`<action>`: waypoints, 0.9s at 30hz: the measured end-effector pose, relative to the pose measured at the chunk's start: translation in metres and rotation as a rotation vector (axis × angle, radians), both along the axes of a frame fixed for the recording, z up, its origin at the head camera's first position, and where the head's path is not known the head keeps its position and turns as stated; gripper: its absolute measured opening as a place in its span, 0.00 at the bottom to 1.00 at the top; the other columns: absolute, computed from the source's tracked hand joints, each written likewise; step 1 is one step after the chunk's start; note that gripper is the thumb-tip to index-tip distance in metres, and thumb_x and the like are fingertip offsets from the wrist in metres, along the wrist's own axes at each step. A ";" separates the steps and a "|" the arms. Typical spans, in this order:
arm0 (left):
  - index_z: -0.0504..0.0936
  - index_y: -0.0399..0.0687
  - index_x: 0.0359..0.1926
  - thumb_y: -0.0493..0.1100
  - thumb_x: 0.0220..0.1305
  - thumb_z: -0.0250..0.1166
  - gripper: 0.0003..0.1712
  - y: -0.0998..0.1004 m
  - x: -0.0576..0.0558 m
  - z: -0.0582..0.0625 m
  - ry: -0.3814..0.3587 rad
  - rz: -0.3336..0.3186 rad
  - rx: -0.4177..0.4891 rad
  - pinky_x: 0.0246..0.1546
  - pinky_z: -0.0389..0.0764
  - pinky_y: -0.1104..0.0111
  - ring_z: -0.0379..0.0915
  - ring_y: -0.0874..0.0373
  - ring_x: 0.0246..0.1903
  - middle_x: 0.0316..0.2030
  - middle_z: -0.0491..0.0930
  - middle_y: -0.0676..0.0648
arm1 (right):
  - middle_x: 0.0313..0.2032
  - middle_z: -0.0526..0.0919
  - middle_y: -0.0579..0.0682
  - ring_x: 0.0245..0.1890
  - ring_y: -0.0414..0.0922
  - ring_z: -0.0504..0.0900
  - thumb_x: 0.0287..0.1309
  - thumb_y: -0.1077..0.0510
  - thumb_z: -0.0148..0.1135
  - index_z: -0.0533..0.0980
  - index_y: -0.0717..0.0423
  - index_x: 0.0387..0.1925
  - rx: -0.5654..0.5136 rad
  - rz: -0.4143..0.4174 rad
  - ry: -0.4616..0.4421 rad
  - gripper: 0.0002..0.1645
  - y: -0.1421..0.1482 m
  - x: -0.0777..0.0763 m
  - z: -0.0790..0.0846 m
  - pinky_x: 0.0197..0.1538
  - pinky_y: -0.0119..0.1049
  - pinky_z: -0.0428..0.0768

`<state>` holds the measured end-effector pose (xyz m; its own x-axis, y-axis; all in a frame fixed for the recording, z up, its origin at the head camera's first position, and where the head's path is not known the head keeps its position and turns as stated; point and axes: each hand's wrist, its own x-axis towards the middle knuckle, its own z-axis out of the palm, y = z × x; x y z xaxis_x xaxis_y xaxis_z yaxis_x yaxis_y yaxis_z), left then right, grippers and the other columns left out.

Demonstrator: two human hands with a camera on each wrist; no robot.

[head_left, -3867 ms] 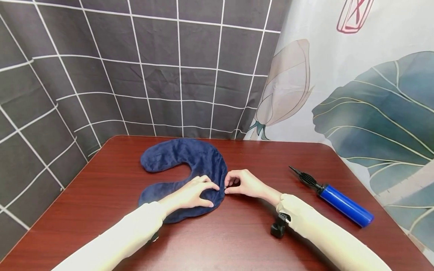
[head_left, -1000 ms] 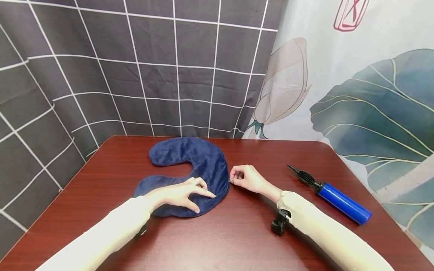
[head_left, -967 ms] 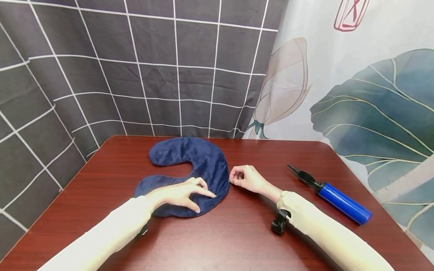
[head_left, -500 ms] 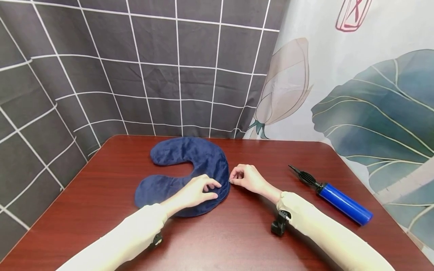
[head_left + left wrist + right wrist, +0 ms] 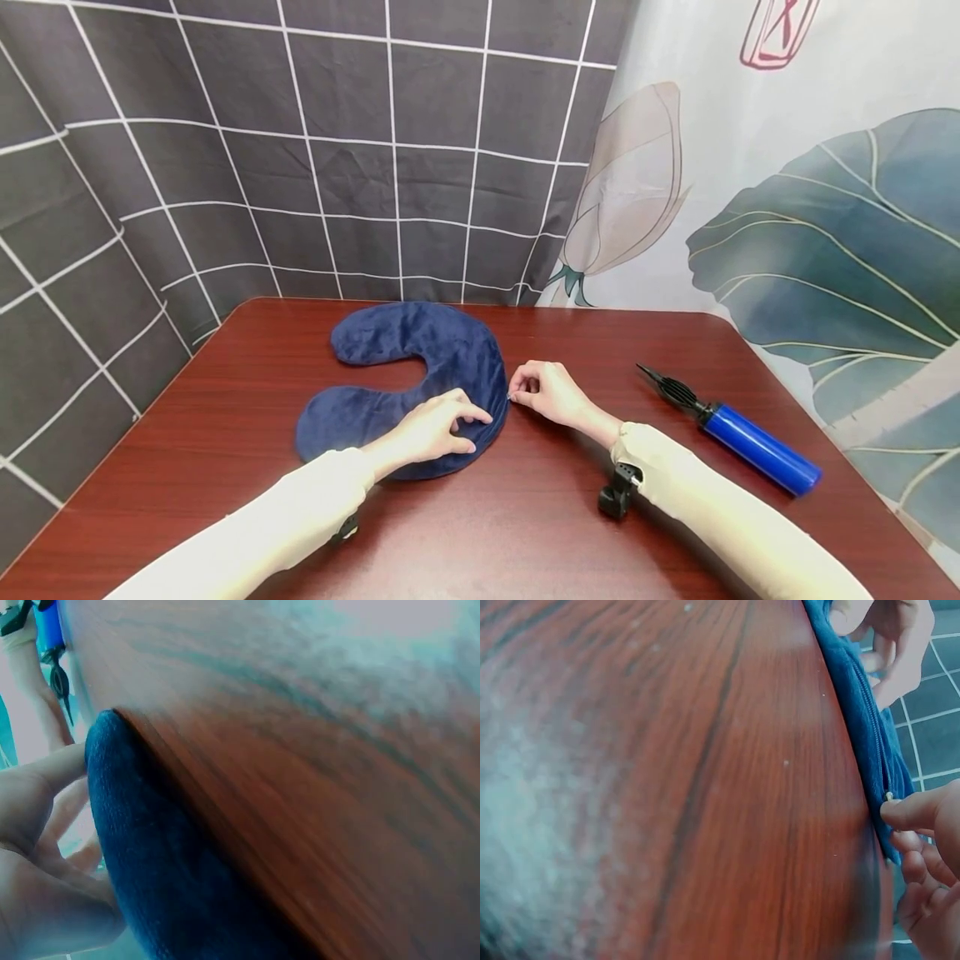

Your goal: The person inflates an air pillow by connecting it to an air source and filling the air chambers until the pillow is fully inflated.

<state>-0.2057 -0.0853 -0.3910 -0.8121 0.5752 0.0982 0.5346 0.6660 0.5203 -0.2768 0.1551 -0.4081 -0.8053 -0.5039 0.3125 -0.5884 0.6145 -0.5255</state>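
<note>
A navy plush U-shaped neck pillow (image 5: 465, 342) lies flat on the table, its two arms pointing left. My left hand (image 5: 431, 429) rests on its near right part, fingers loosely spread over the cloth near the outer edge. My right hand (image 5: 553, 393) is at the pillow's right outer edge. In the right wrist view, a zipper (image 5: 866, 697) runs along that edge, and the right thumb and fingers pinch its small metal pull (image 5: 889, 796). The pillow (image 5: 157, 847) hides part of the left hand's fingers in the left wrist view.
On the right of the reddish-brown table (image 5: 480, 533) lies a blue hand pump (image 5: 761, 447) with a black nozzle (image 5: 678, 394). A dark grid-patterned curtain (image 5: 337, 150) hangs behind, and a floral curtain (image 5: 810, 217) hangs at the right.
The right hand has moved along the edge, slightly away and to the right, with the zipper pull. The pillow has shifted a little right. The left hand drew back, then returned toward the edge.
</note>
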 end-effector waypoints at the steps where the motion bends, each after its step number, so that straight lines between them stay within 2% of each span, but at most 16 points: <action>1: 0.85 0.55 0.52 0.41 0.54 0.74 0.22 -0.001 0.000 0.000 -0.002 -0.011 -0.004 0.35 0.73 0.74 0.73 0.63 0.32 0.39 0.77 0.52 | 0.24 0.80 0.43 0.23 0.35 0.72 0.51 0.63 0.72 0.82 0.47 0.25 -0.002 -0.008 0.004 0.08 0.000 0.000 0.000 0.29 0.27 0.72; 13: 0.85 0.57 0.53 0.43 0.55 0.74 0.22 -0.015 0.002 -0.002 0.007 -0.128 -0.014 0.38 0.75 0.75 0.74 0.66 0.33 0.41 0.77 0.53 | 0.23 0.81 0.44 0.23 0.35 0.72 0.51 0.63 0.70 0.81 0.49 0.24 -0.021 -0.072 0.020 0.07 0.002 -0.008 0.001 0.30 0.26 0.71; 22: 0.85 0.57 0.54 0.41 0.56 0.73 0.22 -0.025 0.003 -0.003 -0.070 -0.208 -0.001 0.44 0.77 0.74 0.76 0.65 0.38 0.43 0.78 0.53 | 0.23 0.81 0.46 0.24 0.37 0.73 0.52 0.63 0.70 0.82 0.50 0.24 -0.025 -0.114 0.013 0.06 0.005 -0.017 0.002 0.30 0.27 0.72; 27: 0.85 0.55 0.54 0.39 0.56 0.73 0.22 -0.029 0.002 -0.001 -0.080 -0.263 0.000 0.43 0.77 0.75 0.75 0.67 0.37 0.43 0.78 0.53 | 0.24 0.81 0.46 0.24 0.37 0.73 0.52 0.63 0.70 0.82 0.50 0.24 -0.021 -0.135 0.008 0.06 0.007 -0.023 0.000 0.31 0.28 0.72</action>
<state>-0.2032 -0.1146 -0.3916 -0.6403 0.7671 0.0395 0.6460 0.5100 0.5679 -0.3001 0.1620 -0.4084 -0.8627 -0.3841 0.3289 -0.5054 0.6773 -0.5347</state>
